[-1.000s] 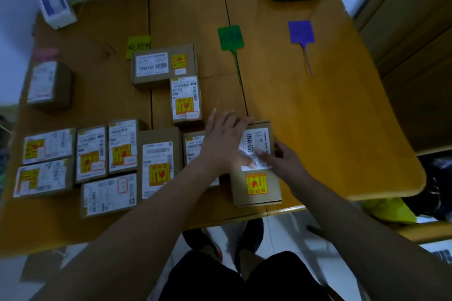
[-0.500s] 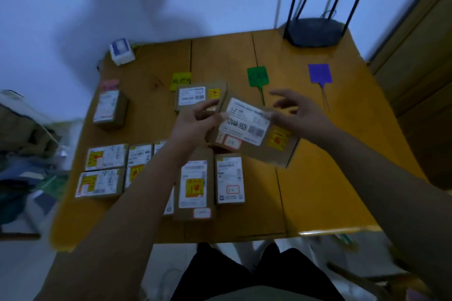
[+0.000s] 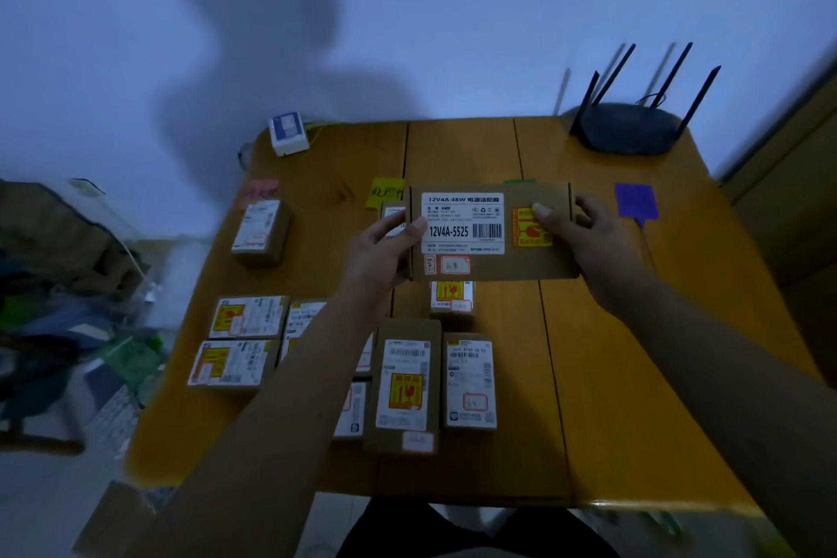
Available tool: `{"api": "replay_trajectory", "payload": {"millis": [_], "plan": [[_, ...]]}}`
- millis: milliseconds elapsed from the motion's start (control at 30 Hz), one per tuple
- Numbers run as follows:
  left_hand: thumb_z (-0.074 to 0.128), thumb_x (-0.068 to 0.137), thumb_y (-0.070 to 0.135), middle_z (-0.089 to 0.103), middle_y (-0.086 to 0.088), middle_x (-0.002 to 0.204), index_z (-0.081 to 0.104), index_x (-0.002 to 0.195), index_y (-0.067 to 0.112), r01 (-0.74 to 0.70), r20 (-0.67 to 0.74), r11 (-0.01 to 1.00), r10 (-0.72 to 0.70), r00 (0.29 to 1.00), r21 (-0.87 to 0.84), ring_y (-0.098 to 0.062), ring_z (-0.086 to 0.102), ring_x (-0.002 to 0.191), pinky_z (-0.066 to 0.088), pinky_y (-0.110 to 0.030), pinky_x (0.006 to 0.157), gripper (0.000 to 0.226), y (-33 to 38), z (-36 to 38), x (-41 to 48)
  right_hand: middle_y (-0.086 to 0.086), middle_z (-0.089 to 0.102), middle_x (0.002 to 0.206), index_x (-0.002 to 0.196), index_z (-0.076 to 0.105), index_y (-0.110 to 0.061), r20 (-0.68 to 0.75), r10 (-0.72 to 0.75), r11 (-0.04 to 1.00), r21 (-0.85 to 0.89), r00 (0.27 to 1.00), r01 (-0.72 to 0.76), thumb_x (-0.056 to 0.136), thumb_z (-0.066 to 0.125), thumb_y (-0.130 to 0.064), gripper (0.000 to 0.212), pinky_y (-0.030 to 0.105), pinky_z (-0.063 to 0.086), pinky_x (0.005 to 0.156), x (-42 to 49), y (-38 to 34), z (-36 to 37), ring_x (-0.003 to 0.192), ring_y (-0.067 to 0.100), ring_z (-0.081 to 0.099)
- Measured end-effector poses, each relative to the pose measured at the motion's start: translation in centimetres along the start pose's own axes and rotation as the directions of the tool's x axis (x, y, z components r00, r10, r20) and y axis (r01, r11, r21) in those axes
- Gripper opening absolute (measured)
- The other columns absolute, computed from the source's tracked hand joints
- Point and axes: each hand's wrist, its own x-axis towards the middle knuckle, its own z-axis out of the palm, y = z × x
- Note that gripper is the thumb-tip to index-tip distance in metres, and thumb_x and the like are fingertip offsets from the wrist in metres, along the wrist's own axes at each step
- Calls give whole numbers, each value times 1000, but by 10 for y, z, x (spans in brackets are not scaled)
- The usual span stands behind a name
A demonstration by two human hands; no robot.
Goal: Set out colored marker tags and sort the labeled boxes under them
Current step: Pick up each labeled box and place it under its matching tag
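Box in hand: brown labeled box (image 3: 491,233), held up off the worktop (image 3: 656,376) with the label facing the camera, printed "12V4A-5525".
Left grip: left hand (image 3: 385,247) closed on the box's left edge, thumb over the front by the white label.
Right grip: right hand (image 3: 589,236) closed on the right edge, thumb pressing on the yellow fragile sticker.
Where it sits: hovering over the far middle of the worktop, covering most of the green tag (image 3: 518,182), only a sliver pokes out above it.
Tags out: pink tag (image 3: 260,191) far left with one box (image 3: 262,231) below it, yellow tag (image 3: 385,193) next over with a box mostly hidden behind the left hand, purple tag (image 3: 636,202) on the right with nothing under it.
Unsorted pile: a bunch of boxes (image 3: 407,385) near the front edge.
My read: looks like label-checking before picking a column.
What could go wrong: the small red-bordered sticker at the bottom is too blurry for me to read, so misreading it puts the box under the wrong colour.
Also: setting it straight down could bury or shove the green tag, since it's right underneath.
Also: the router (image 3: 629,127) sits behind the far columns, so a long reach could clip it.
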Motion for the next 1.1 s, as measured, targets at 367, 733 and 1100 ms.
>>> {"api": "replay_trajectory", "payload": {"millis": [367, 733, 1100], "plan": [[62, 103, 26, 77, -11, 117, 58, 138, 16, 54, 73, 998, -53, 996, -16, -25, 77, 104, 62, -42, 84, 37, -12, 27, 39, -10, 69, 119, 132, 63, -25, -247, 99, 995, 30, 964, -95, 94, 77, -28, 41, 38, 60, 87, -9, 9, -28, 116, 17, 65], [61, 103, 29, 78, -1, 114, 65, 133, 19, 4, 134, 986, -27, 991, 164, -20, 71, 113, 60, -38, 89, 32, -60, 171, 67, 3, 67, 138, 143, 62, -20, -466, 162, 982, -12, 869, -190, 99, 70, -32, 47, 47, 58, 102, 11, 31, -159, 124, 23, 64], [65, 101, 25, 78, 16, 110, 75, 104, 45, 132, 275, 941, -222, 935, 310, 0, 73, 98, 51, -15, 74, 22, -147, 354, 103, 8, 66, 143, 148, 55, -18, -572, 266, 896, -149, 776, -418, 97, 71, -33, 55, 48, 50, 108, 84, 88, -329, 128, 31, 62]]}}
